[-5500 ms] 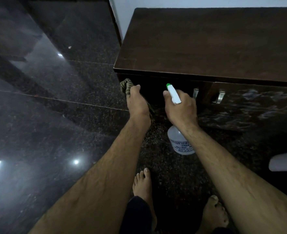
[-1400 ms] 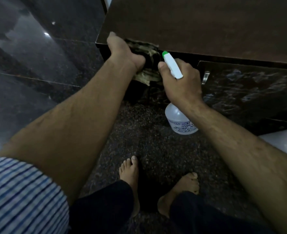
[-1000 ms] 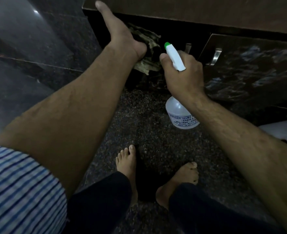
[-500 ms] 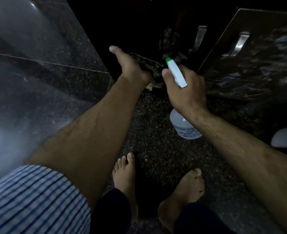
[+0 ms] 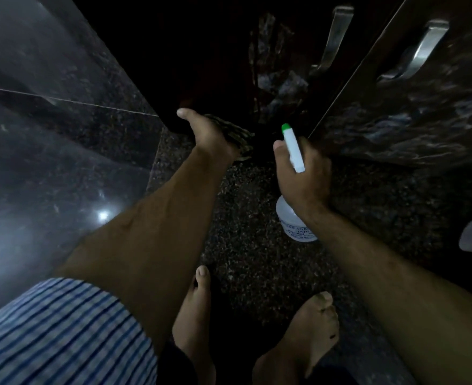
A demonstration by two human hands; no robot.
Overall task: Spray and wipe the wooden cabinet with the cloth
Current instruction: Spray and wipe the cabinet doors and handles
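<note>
Judged mid-wipe, right door (image 5: 412, 112) pending | left hand (image 5: 209, 134) presses crumpled olive cloth (image 5: 239, 133) to dark wooden cabinet (image 5: 201, 65) bottom corner, curl unseen | right hand (image 5: 304, 179) grips white green-tipped spray bottle (image 5: 293, 148)

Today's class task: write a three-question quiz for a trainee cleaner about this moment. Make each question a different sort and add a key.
1. True or false: the right hand grips the clear plastic spray bottle with the white, green-tipped nozzle.
2. Which hand presses the crumpled olive patterned cloth against the lower edge of the dark wooden cabinet? A) the left hand B) the right hand C) neither
3. Fill in: the person's feet on the speckled dark stone floor are ___.

Key: 1 true; 2 A; 3 bare.
</note>
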